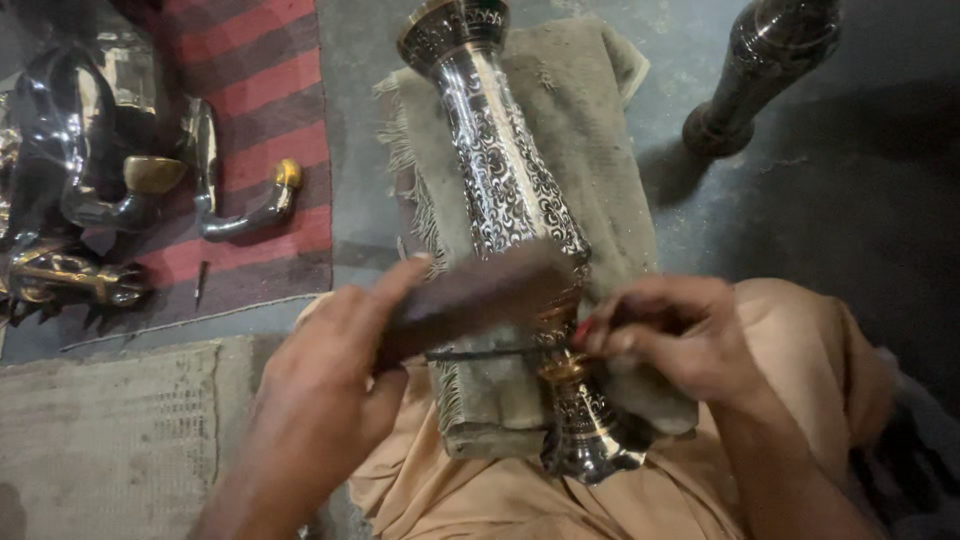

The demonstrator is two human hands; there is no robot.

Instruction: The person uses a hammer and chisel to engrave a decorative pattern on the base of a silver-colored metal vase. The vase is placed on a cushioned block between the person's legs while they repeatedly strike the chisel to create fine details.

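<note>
A tall engraved metal vase (pixel 505 180), silver with dark scroll patterns and brass bands, lies lengthwise on a folded grey-green cloth (pixel 590 120) across my lap. My left hand (pixel 335 370) grips a dark wooden mallet (pixel 480 295), blurred, held across the vase's narrow waist. My right hand (pixel 675 335) pinches a thin dark tool (pixel 490 353) whose tip meets the brass band near the vase's foot. The vase's foot (pixel 590 450) points toward me.
A second dark engraved vase (pixel 765 65) stands on the grey floor at upper right. Shiny metal animal-shaped pieces (pixel 100 170) and a curved horn piece (pixel 255 210) lie on a red striped rug (pixel 260 90). A grey mat (pixel 110 430) lies at lower left.
</note>
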